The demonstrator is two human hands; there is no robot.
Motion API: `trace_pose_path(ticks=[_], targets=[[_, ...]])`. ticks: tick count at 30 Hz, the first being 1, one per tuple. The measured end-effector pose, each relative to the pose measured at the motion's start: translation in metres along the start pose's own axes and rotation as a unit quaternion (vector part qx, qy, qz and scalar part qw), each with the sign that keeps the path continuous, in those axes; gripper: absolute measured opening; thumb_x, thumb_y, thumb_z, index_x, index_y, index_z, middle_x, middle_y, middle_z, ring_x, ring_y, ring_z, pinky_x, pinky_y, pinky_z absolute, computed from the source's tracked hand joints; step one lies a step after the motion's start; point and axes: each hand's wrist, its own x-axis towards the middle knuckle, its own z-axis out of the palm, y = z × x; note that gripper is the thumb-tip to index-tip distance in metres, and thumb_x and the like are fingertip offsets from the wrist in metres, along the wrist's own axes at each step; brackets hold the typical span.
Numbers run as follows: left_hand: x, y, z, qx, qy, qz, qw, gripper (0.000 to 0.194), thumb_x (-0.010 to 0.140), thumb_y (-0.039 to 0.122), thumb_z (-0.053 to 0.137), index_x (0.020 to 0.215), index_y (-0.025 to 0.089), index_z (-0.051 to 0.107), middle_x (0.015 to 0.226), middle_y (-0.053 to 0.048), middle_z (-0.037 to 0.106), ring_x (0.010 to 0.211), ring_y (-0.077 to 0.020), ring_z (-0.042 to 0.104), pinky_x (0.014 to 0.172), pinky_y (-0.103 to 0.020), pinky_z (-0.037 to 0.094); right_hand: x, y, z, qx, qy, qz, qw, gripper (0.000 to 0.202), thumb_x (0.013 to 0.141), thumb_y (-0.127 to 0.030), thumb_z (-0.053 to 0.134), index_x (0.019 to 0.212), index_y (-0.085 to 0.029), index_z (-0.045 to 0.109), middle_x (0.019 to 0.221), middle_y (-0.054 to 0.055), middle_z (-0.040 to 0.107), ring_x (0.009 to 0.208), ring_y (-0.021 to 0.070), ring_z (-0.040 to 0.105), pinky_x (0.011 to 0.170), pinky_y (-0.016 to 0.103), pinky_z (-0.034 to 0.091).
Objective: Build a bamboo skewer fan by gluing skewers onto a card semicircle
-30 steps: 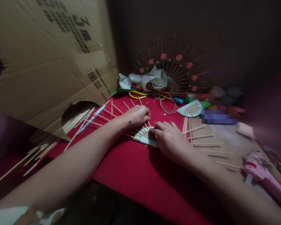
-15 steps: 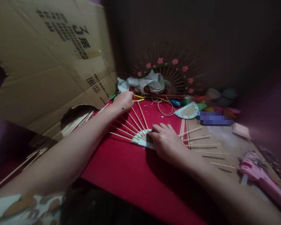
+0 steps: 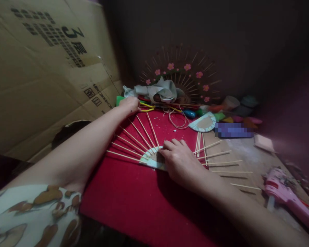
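My right hand [image 3: 181, 161] is closed over the right part of a half-disc [image 3: 149, 159] lying flat, its rim wrapped in pale patterned material. Thin wooden sticks [image 3: 128, 132] fan out from its curved edge, and more reach out past my hand on the right. The fingertips press at the top of the curve and hide part of it. At the far side of the table, my left hand [image 3: 130, 104] has its fingers curled down beside the yellow handles [image 3: 147, 107] of a tool. What those fingers hold is hidden. Something green [image 3: 119, 100] shows behind this hand.
A second half-disc [image 3: 203, 122] lies behind on the right, near looped cord [image 3: 179, 120]. A pink glue gun [image 3: 283, 192] rests on the right edge. A large cardboard box [image 3: 54, 68] stands left. A flower-decorated stick fan [image 3: 180, 73] leans at the back of the red tabletop [image 3: 123, 202].
My left hand has moved slightly farther away over the far edge, and more of the green thing shows. My right hand stays on the half-disc. The whole view has shifted a little.
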Motion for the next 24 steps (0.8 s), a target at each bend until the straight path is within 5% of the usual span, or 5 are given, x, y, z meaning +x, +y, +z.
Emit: trace_pose_path(ticks=[5, 9, 15, 24], targets=[[-0.008, 0.013, -0.005, -0.015, 0.009, 0.026, 0.999, 0.032, 0.078, 0.027, 0.061, 0.104, 0.010, 0.069, 0.100, -0.015, 0.068, 0.094, -0.0275, 0.060, 0.078, -0.031, 0.046, 0.000, 0.001, 0.002, -0.009, 0.005, 0.004, 1.000, 0.021, 0.083, -0.009, 0.048, 0.087, -0.015, 0.068, 0.090, 0.007, 0.060, 0.080, 0.0195, 0.044, 0.065, 0.033, 0.021], [-0.028, 0.029, -0.012, -0.049, -0.008, 0.125, 0.991, 0.031, 0.079, 0.019, 0.057, 0.106, 0.021, 0.071, 0.097, -0.003, 0.069, 0.087, -0.0162, 0.059, 0.075, -0.021, 0.042, 0.000, 0.001, 0.002, -0.005, 0.005, 0.006, 1.000, 0.022, 0.084, -0.010, 0.048, 0.090, -0.015, 0.068, 0.090, 0.007, 0.060, 0.080, 0.0196, 0.045, 0.065, 0.033, 0.021], [-0.063, 0.042, -0.010, -0.077, -0.069, 0.296, 0.949, 0.014, 0.077, 0.027, 0.064, 0.083, 0.022, 0.075, 0.089, -0.004, 0.065, 0.090, -0.0176, 0.056, 0.079, -0.023, 0.039, 0.001, 0.001, 0.000, 0.000, -0.004, 0.013, 1.000, 0.023, 0.084, -0.009, 0.049, 0.093, -0.015, 0.069, 0.091, 0.008, 0.061, 0.081, 0.0194, 0.045, 0.066, 0.033, 0.023], [-0.076, 0.041, 0.003, -0.109, -0.068, 0.295, 0.947, 0.012, 0.078, 0.027, 0.064, 0.075, 0.019, 0.072, 0.083, -0.004, 0.061, 0.082, -0.0156, 0.054, 0.073, -0.023, 0.039, 0.001, 0.004, 0.002, 0.026, -0.005, 0.023, 0.999, 0.029, 0.086, -0.009, 0.044, 0.098, -0.016, 0.071, 0.094, 0.008, 0.061, 0.085, 0.0202, 0.047, 0.068, 0.032, 0.026]])
